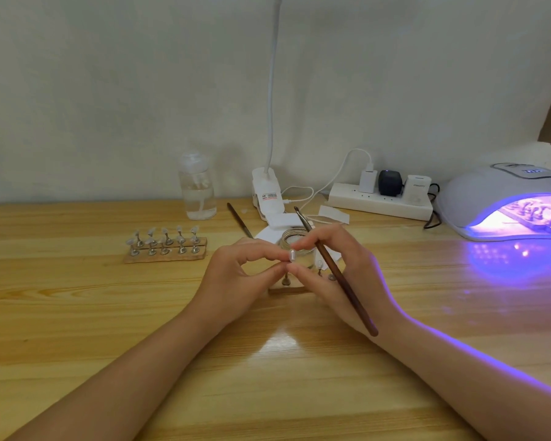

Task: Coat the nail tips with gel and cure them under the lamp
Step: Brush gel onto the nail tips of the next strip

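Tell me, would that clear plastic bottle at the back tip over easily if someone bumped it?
Probably yes. The clear bottle stands tall and narrow on the table, and looks only partly filled, so likely light. Its round body would probably roll once down.
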The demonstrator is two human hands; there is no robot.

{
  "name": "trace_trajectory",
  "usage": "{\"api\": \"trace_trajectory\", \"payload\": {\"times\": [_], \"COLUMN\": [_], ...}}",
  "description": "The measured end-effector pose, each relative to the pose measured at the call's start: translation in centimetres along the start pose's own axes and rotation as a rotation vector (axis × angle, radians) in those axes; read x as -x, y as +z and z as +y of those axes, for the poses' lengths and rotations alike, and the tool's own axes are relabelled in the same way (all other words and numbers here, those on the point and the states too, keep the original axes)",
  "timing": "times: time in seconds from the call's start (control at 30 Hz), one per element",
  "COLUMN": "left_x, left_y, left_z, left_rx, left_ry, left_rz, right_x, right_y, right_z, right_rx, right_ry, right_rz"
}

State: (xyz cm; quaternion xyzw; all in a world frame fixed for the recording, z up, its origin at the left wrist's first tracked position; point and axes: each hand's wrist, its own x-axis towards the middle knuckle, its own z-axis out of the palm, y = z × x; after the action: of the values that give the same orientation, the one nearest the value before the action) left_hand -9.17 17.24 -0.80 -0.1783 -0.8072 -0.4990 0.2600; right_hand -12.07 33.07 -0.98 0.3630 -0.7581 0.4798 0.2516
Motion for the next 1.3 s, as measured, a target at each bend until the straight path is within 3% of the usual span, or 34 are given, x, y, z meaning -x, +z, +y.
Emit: {"api": "trace_trajectory", "payload": {"times": [0.43,0.7,1.3], "left_x": [-0.2,-0.2,-0.2], "left_y": [0.1,0.3,0.1], "left_z": [-0.8,-2.0,-2.3], "left_rx": [-0.098,-0.187,-0.115], "left_ry": [-0.121,-0.205,-0.212], "left_rz": [-0.051,-0.177,-0.176], "right_x": [-0.2,0.0,-0.1], "right_y": [-1.1,-1.3,-1.5], "right_z": [1.2,1.6,1.7], "right_rx": [-0.020,0.091,0.305], "right_ry": [0.121,0.113,0.005], "right_rz": [0.028,-0.080,-0.127]}}
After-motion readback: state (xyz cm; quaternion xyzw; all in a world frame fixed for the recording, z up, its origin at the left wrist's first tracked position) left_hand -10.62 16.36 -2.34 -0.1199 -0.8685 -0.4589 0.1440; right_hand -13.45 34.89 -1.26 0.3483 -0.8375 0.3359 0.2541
